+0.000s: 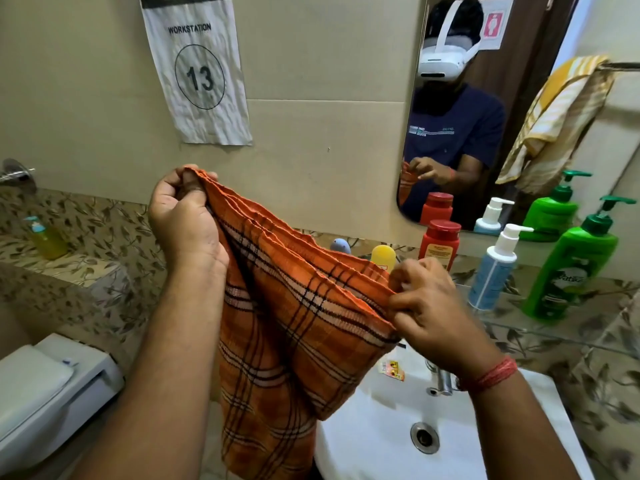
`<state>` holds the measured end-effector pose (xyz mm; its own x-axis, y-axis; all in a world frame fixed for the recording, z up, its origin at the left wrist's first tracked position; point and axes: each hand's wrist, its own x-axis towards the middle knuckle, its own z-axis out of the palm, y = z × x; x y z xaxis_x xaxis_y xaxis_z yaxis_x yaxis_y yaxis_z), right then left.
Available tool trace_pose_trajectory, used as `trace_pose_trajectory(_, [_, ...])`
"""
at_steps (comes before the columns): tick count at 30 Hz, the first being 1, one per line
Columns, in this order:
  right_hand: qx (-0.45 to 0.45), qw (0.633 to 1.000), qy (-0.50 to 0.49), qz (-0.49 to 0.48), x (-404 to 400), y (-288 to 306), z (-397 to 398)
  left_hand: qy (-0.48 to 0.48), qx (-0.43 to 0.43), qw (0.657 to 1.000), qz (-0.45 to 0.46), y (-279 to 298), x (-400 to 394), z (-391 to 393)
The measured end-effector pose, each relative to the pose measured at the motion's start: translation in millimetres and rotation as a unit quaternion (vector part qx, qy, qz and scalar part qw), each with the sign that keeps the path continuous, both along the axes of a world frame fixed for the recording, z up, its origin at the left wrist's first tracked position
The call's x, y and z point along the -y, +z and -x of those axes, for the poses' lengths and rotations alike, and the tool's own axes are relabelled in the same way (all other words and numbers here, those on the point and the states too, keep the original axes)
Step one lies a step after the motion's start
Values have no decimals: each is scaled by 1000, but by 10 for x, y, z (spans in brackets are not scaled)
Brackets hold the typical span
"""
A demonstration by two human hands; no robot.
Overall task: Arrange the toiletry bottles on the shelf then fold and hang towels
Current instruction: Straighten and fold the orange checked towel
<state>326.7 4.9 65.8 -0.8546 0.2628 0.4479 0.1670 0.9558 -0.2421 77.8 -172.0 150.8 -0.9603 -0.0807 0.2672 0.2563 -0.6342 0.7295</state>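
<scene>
An orange checked towel [287,341] hangs folded in front of me, held up by its top edge. My left hand [187,216] pinches the upper left corner, raised higher. My right hand [429,306] grips the right corner, lower, above the sink. On the glass shelf [554,334] at the right stand a green pump bottle [575,268], a white and blue pump bottle [495,271], a red bottle [440,244], a yellow bottle [382,258] partly behind the towel, and a small blue-grey bottle top [341,245].
A white sink [381,445] with a tap [441,377] lies below the towel. A white toilet cistern [52,382] is at lower left, with a yellow soap bottle [46,237] on the ledge. The mirror [519,116] shows a yellow striped towel [557,123] on a rail.
</scene>
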Motion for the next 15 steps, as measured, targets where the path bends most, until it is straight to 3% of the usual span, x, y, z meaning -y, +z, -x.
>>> trace_pose_trajectory(7, [-46, 991, 34, 125, -228, 129, -232, 39, 45, 998, -4, -71, 7, 124])
trace_pose_trajectory(12, [-86, 952, 104, 275, -193, 197, -296, 54, 53, 997, -6, -77, 54, 178])
trace_pose_trajectory(15, [-66, 959, 117, 252, -176, 262, -296, 64, 54, 996, 7, -90, 88, 190])
